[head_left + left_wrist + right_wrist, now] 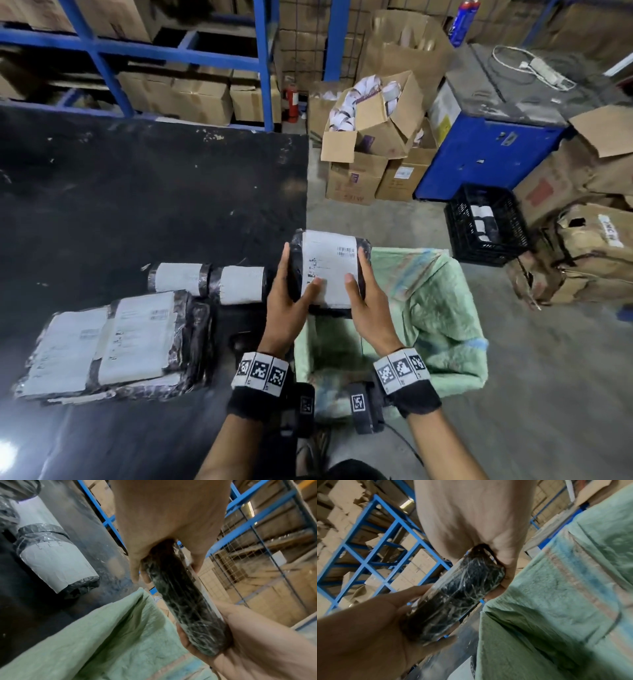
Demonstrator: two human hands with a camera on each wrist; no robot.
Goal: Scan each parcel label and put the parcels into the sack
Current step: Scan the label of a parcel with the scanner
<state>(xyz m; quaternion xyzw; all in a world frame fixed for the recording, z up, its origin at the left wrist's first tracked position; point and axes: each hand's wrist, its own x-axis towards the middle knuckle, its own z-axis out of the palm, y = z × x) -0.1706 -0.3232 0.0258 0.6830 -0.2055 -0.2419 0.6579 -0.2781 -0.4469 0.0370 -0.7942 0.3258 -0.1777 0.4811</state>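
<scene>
Left hand (287, 310) and right hand (368, 308) each grasp a side of the flat black plastic-wrapped parcel with white label (329, 265), held above the open pale green woven sack (442, 308); recommend lowering it level, clear of the rim, releasing together.

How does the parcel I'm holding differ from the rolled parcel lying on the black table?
The held parcel is flat and block-shaped; the rolled parcel is a cylinder. The held parcel is gripped by the left hand and right hand above the green sack; the rolled parcel rests on the black table. Both have black wrap and a white label.
</scene>
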